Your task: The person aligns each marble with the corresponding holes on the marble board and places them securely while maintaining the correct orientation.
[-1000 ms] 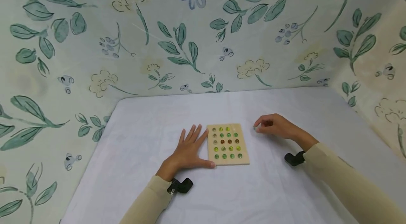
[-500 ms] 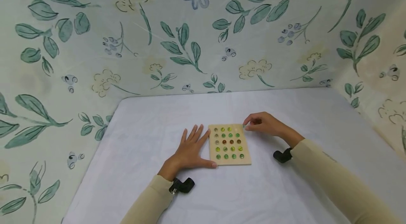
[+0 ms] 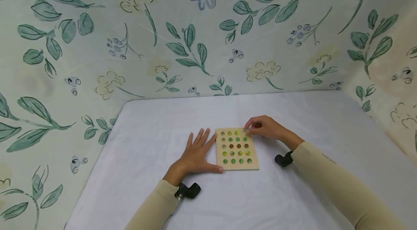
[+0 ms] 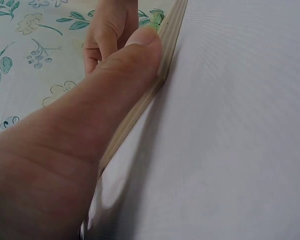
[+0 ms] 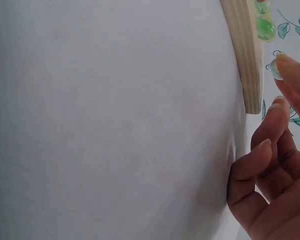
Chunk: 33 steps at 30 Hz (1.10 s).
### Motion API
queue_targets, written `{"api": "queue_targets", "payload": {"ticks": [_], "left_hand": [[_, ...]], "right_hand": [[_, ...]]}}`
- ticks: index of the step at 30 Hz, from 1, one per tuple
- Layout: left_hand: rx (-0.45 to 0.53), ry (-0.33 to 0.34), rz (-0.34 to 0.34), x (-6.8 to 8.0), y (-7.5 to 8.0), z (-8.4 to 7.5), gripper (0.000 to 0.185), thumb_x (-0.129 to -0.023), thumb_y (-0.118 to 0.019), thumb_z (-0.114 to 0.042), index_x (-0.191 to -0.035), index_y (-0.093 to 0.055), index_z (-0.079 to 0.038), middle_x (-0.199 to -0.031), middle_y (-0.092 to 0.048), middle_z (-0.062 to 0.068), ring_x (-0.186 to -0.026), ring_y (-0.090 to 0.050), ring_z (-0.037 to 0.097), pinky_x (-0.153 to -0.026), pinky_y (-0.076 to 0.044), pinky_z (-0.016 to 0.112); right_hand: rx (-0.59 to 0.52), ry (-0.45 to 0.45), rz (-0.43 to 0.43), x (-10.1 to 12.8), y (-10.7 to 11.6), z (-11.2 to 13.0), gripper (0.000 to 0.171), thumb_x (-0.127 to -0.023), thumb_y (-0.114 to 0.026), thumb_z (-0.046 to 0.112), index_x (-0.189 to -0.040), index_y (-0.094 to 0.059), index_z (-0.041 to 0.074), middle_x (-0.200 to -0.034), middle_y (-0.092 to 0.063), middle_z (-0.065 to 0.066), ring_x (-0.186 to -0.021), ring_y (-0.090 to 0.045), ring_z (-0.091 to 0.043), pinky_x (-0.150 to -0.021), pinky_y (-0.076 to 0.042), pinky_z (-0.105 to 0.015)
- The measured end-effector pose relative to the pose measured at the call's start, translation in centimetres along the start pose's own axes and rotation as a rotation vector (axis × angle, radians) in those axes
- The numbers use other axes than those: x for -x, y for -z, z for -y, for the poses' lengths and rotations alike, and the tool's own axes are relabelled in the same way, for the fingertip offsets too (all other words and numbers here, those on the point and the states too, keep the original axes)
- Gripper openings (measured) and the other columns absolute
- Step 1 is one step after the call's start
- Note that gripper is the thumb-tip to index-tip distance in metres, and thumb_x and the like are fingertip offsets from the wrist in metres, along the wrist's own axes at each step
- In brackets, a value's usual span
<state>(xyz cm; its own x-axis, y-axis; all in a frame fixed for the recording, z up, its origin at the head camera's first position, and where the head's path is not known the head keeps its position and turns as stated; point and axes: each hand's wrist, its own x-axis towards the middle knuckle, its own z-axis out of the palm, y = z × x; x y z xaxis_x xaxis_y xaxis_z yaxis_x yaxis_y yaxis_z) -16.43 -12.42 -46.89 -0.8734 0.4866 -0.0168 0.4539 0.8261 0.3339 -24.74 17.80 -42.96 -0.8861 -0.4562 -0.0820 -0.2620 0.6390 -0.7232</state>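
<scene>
A square wooden board lies on the white table, with rows of glass marbles in green, yellow, brown and clear. My left hand lies spread at its left side, index fingertip by the upper left edge and thumb on the lower left corner. In the left wrist view that thumb crosses the board's side. My right hand is over the board's top right corner, pinching a clear, bluish marble between thumb and fingertip. Its other fingers are curled beside the board's end in the right wrist view.
White cloth covers the table around the board. Behind it rises a floral curtain, which also runs down the left and right sides. A small black camera is worn on each wrist.
My right hand has moved left with the marble, from beside the board to over its top right corner. My left hand has kept its place at the board; the head view has shifted slightly.
</scene>
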Motion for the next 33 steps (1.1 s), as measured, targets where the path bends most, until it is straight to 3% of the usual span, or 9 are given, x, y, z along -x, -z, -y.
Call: {"api": "queue_targets", "payload": {"ticks": [28, 33], "left_hand": [[-0.001, 0.012, 0.017, -0.16, 0.00, 0.03, 0.123, -0.062, -0.053, -0.090, -0.156, -0.009, -0.026, -0.162, -0.001, 0.004, -0.148, 0.008, 0.025, -0.115, 0.007, 0.054], [0.027, 0.013, -0.005, -0.28, 0.04, 0.19, 0.116, -0.067, -0.052, -0.088, -0.156, -0.013, -0.025, -0.162, -0.005, 0.006, -0.148, 0.004, 0.026, -0.115, 0.006, 0.055]], "right_hand": [[0.039, -0.048, -0.001, -0.11, -0.40, 0.43, 0.020, -0.085, -0.075, 0.025, -0.103, -0.073, 0.017, -0.082, -0.058, -0.003, -0.077, -0.049, -0.020, -0.065, -0.041, -0.031], [0.025, -0.051, -0.026, -0.16, -0.29, 0.26, 0.022, -0.087, -0.074, 0.026, -0.106, -0.072, 0.017, -0.082, -0.059, -0.003, -0.075, -0.050, -0.020, -0.063, -0.042, -0.031]]}}
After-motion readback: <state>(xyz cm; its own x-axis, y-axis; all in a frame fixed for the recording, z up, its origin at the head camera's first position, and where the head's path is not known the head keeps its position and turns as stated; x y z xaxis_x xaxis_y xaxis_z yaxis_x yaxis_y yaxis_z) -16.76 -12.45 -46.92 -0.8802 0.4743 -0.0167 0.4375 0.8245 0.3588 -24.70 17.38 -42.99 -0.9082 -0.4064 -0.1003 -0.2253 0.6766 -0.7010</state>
